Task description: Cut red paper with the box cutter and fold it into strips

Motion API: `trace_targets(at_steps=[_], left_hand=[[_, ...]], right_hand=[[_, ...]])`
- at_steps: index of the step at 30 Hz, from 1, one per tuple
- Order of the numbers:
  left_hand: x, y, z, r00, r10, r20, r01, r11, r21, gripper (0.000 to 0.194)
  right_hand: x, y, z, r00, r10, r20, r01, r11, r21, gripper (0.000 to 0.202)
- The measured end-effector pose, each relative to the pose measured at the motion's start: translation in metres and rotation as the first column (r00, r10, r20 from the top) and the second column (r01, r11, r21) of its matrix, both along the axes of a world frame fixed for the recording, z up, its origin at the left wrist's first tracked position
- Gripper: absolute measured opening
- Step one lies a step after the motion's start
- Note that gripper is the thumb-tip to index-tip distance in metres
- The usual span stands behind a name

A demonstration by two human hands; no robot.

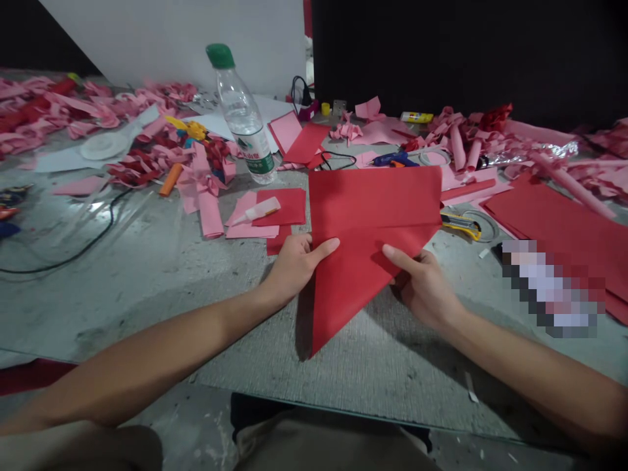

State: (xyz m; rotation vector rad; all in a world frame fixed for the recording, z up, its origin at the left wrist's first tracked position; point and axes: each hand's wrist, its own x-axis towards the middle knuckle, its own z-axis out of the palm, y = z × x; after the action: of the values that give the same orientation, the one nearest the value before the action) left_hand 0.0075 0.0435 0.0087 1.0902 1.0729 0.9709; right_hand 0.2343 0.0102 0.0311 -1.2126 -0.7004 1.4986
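A sheet of red paper [375, 203] is folded so that a triangle points down toward me, with a flat strip along its far side. My left hand [294, 265] grips its left edge, thumb on top and fingers underneath. On the slanting right edge, my right hand [424, 281] pinches the paper the same way. Both thumbs lie flat on the red surface, and most of the fingers are hidden beneath. Just left of the sheet are small red and pink paper pieces [289, 204] with a small white glue tube [258, 210] on them.
A water bottle [245, 124] with a green cap stands at the back left. A yellow utility knife [461, 225] lies right of the sheet, near a stack of red paper [564, 235] and a blurred-out object [549, 288]. Pink paper scraps [112, 104] pile along the back.
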Motion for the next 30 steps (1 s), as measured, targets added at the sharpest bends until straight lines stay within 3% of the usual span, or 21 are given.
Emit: trace_targets(at_steps=[9, 21, 30], left_hand=[[0.004, -0.007, -0.004, 0.999, 0.021, -0.026, -0.02, 0.999, 0.038, 0.048], [0.013, -0.015, -0.003, 0.987, 0.011, 0.163, -0.01, 1.0, -0.004, 0.043], [0.013, -0.016, -0.003, 0.991, 0.046, 0.122, -0.041, 0.998, -0.042, 0.044]], right_hand=[[-0.005, -0.008, 0.0, 0.999, -0.018, 0.04, 0.018, 1.0, 0.006, 0.033], [-0.008, -0.01, -0.001, 1.0, -0.017, 0.025, 0.016, 0.999, 0.037, 0.028], [-0.01, -0.01, -0.001, 0.999, -0.028, 0.021, 0.027, 0.998, 0.053, 0.029]])
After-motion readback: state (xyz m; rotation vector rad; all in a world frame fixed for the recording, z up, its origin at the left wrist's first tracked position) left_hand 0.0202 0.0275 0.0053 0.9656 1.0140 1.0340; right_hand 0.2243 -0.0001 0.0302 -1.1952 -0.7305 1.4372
